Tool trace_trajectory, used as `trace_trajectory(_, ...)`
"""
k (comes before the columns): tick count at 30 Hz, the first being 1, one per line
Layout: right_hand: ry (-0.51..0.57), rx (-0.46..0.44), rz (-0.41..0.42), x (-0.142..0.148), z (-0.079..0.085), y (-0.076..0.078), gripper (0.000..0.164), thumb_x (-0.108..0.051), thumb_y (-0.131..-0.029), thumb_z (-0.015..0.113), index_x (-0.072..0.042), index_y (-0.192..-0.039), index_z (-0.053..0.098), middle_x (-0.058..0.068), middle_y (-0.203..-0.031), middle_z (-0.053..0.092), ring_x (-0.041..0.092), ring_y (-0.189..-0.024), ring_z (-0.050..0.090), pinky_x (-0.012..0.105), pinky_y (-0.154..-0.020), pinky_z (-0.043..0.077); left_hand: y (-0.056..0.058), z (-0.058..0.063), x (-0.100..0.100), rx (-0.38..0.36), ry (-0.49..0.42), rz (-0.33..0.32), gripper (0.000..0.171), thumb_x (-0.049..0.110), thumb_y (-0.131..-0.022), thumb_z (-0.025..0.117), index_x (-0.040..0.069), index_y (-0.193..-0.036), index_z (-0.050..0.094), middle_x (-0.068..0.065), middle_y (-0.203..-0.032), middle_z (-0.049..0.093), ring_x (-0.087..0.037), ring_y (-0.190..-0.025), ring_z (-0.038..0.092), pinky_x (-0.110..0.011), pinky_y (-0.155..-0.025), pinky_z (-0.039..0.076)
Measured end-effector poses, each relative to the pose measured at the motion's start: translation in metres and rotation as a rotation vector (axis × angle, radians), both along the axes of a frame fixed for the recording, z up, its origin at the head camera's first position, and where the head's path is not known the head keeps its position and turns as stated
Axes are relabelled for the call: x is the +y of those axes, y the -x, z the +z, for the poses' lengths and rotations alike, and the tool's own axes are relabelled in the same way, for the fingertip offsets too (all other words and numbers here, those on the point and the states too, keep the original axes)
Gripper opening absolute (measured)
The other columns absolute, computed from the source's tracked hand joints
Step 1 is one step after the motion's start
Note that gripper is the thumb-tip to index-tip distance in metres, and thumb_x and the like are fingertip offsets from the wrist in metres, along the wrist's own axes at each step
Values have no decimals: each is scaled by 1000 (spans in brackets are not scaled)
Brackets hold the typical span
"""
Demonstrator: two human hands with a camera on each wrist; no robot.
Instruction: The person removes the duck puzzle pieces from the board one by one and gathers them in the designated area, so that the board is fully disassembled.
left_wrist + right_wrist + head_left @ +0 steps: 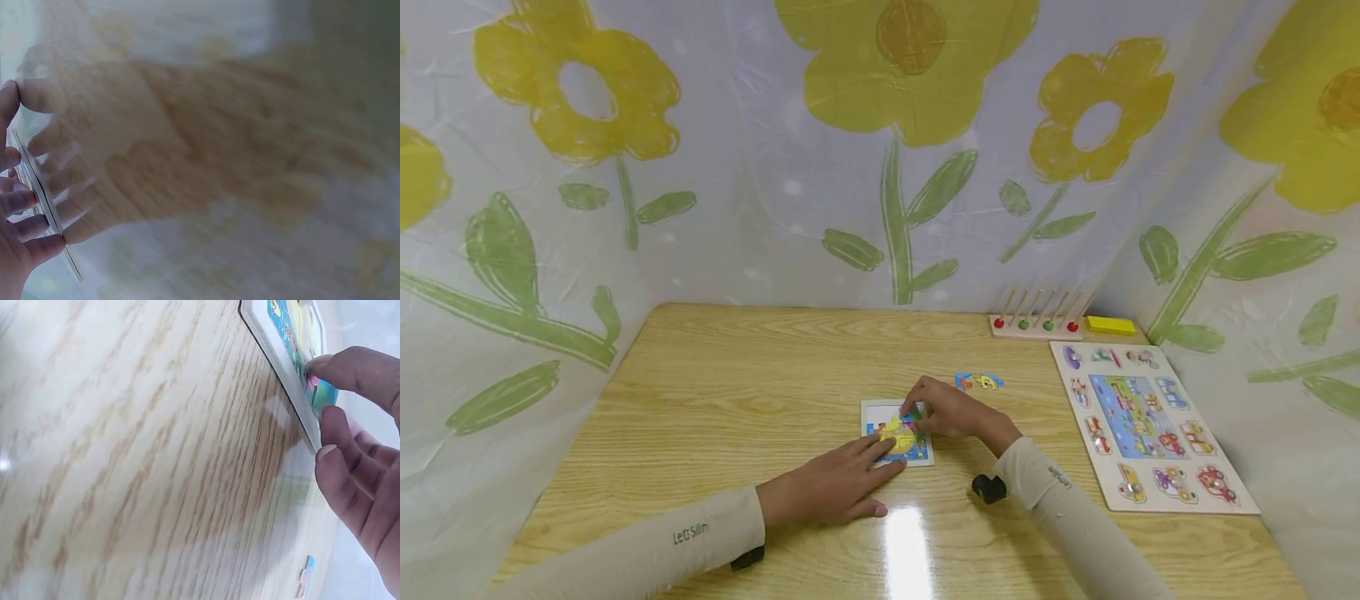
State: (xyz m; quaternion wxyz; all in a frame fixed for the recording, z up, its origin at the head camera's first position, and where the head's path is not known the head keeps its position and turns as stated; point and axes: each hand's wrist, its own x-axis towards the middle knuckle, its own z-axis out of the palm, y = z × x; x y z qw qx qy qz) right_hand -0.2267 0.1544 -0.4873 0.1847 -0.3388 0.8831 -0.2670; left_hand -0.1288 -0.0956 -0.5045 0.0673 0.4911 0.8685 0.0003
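A small jigsaw puzzle in a white frame (874, 403) lies on the wooden table, with blue and yellow pieces fitted in its lower part. My left hand (835, 483) rests on its lower left with the fingers stretched out over the picture. In the left wrist view, fingers (39, 249) lie across the thin edge of the frame (45, 203). At the upper right of the puzzle, my right hand (953, 410) pinches a green and blue puzzle piece (325, 394) between thumb and finger, largely covered by the fingertips. The other right fingers curl beside the frame's edge.
Loose puzzle pieces (979, 382) lie just beyond the right hand. Further right is a wooden peg puzzle board (1097, 483) with vehicle pieces. A rack of sticks with beads (1036, 327) and a yellow block (1110, 325) stand at the back right, before a flowered curtain (752, 208).
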Motion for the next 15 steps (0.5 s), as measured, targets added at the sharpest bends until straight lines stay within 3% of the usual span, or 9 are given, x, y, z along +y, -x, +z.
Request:
trace_trajectory(6, -19, 19, -7, -1, 1, 0, 36, -15, -91, 75, -9, -126, 67, 8, -112, 60, 17, -84, 51, 30, -77, 45, 0, 1, 0, -4, 9, 2, 66, 54, -106, 36, 17, -160, 29, -17, -163, 30, -39, -151, 26, -45, -121, 30)
trace_trajectory(15, -13, -35, -34, 2, 2, 1, 28, -14, -92, 74, -9, -119, 70, 6, -105, 58, 15, -79, 50, 29, -72, 47, 0, 3, 0, -24, 4, 8, 66, 54, -106, 37, 17, -160, 29, -17, -163, 29, -39, -151, 26, -46, -120, 31)
